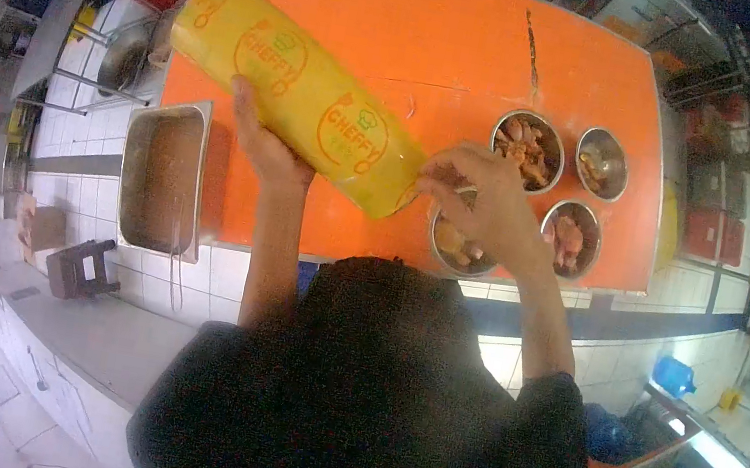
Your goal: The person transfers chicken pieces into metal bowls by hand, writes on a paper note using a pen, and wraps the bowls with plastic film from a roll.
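Observation:
A thick yellow roll [308,99] printed with CHEFFY lies tilted across my view, above the orange table. My left hand [271,155] supports it from below, with the thumb along its near side. At the roll's right end, my right hand [485,198] has its fingers pinched together on the edge of the wrapper. Just below that hand, a metal bowl [491,271] is partly covered by it. Beyond stand a bowl [562,156] of brown meat pieces, a bowl [598,244] of pink raw meat and a smaller-looking bowl [624,172] with pale pieces.
The orange tabletop [409,31] has a dark crack [531,47] near its far edge. A deep steel pan [205,136] stands at the table's left end, its inside brownish. A brown stool [81,269] is on the tiled floor at the lower left. Shelves line both sides.

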The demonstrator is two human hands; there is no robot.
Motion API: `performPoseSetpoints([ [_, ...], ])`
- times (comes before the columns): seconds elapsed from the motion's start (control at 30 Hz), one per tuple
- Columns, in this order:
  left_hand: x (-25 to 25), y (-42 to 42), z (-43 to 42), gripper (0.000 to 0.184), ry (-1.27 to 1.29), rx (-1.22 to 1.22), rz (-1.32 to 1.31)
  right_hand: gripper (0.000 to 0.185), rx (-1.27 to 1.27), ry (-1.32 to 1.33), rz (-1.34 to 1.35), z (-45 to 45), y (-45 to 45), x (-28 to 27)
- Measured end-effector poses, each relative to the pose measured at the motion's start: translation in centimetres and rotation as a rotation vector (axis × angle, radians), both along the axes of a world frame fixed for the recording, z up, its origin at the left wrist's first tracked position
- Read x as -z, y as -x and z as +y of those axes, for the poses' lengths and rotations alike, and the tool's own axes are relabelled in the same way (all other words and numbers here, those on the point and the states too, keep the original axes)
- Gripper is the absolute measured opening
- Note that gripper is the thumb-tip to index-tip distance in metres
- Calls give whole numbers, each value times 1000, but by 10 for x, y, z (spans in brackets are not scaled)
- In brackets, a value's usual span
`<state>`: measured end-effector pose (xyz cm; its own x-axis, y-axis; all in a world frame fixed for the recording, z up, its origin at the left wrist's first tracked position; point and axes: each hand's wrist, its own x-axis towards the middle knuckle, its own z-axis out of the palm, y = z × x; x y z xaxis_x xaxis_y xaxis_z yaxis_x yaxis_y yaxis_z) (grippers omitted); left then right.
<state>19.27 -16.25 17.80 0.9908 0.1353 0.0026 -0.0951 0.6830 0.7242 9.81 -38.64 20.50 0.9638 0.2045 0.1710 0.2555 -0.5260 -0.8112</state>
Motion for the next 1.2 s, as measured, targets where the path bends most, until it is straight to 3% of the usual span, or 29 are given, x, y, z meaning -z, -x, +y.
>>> performPoseSetpoints([
  [0.17, -9, 2, -6, 63, -78, 11, 14, 16, 27, 119, 75, 10, 1, -7],
  [0.27, -4, -2, -7, 61, -41, 48, 1, 15, 65, 42, -89, 23, 3, -12],
  [0.33, -6, -1, -9, 59, -34, 64, 14, 16, 23, 186, -213, 25, 0, -13],
  [0.57, 12, -5, -4, 57, -52, 189, 68, 12, -98, 302, -271, 26, -7, -8],
  [0.73, 23, -8, -3, 56, -94, 137, 102, 14, -115, 561, -255, 37, -6, -5],
  [0.87, 9, -5, -5, 61, -41, 99, 78, 18, -19, 361, -116, 13, 1, 8],
  [0.93, 1, -4, -3, 63, 1, 107, 96, 19, 168, 52, 44, 4, 7, 8],
  [1.2, 4, -6, 0, 64, -11, 128, 52, 22, 1, 200, -134, 2, 17, 7],
])
